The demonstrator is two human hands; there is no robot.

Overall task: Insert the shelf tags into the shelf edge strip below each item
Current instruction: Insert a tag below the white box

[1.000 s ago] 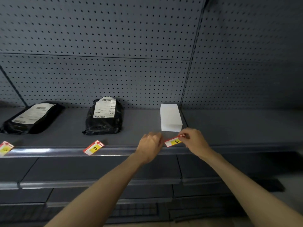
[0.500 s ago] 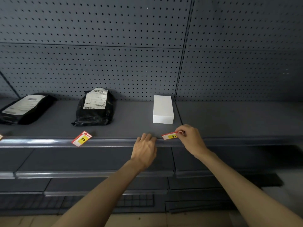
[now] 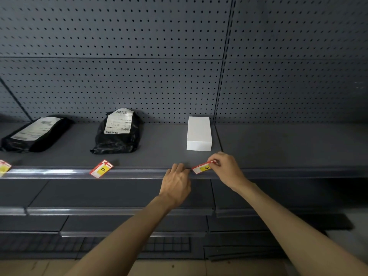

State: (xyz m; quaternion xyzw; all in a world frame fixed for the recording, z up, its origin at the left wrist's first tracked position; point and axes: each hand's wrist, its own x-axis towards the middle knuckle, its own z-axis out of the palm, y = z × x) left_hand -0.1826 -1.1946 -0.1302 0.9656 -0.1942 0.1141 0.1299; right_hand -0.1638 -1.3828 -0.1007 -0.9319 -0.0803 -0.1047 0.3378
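Right hand [image 3: 226, 169] pinches tag E [image 3: 203, 167] by its right end, below white box [image 3: 199, 133]. Left hand [image 3: 176, 183] curls empty on edge strip [image 3: 139, 173] just left; hold lip, slide your tag's lower edge in level.

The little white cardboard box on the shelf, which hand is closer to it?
Right. The right hand sits just in front of the white cardboard box, pinching the red-and-yellow E tag. The left hand is lower and further left, on the clear shelf edge strip.
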